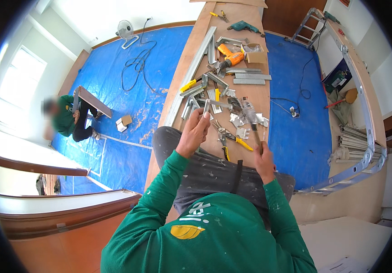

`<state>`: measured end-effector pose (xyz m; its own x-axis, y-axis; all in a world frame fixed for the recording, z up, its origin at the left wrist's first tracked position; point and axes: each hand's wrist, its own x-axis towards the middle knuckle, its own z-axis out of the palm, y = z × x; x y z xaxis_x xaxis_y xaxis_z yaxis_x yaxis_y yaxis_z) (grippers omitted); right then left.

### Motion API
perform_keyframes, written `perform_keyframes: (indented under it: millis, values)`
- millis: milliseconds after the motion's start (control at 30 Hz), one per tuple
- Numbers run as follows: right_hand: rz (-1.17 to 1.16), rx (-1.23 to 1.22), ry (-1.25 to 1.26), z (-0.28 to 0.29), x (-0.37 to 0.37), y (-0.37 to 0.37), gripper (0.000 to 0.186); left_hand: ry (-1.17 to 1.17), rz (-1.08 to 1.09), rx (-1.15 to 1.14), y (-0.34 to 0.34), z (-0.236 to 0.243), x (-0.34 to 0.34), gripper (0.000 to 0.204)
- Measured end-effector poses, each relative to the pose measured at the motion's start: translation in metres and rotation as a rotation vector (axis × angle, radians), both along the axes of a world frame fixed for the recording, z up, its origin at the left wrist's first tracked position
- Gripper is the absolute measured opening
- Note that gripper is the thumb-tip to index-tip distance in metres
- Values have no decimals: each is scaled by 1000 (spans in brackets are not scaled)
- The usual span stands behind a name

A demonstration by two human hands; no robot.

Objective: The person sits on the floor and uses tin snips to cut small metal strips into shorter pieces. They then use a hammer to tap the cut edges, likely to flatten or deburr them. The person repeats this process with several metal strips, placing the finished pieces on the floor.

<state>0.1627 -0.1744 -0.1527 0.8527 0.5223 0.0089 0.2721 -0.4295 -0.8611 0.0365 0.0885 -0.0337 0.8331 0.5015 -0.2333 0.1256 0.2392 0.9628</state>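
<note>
L hand is pinching a metal strip tight, R hand is curling fully round a hammer, both tools'n'all hovering over the wood board, green shirt showing white letters + yellow logo.

Blue sheeting lies near a bright window and white wall.
</note>
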Motion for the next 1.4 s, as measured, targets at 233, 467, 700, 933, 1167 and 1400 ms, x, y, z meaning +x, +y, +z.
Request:
perform_keyframes:
  millis: [233, 467, 700, 933, 1167, 1400]
  values:
    - [164, 135, -147, 108, -33, -7, 35, 159, -40, 66, -14, -7, 14, 11]
    - [159, 130, -73, 92, -53, 16, 40, 179, 124, 760, -31, -53, 20, 22]
    - [200, 8, -75, 90, -54, 26, 41, 173, 120, 568, -32, -64, 12, 34]
    - [162, 160, -149, 147, -71, 17, 34, 351, 81, 597, -25, -55, 15, 36]
    - [215, -97, -133, 125, -62, 22, 27, 304, 153, 641, -22, -74, 9, 37]
    - [222, 180, -203, 163, -67, 16, 21, 285, 175, 642, -19, -65, 11, 37]
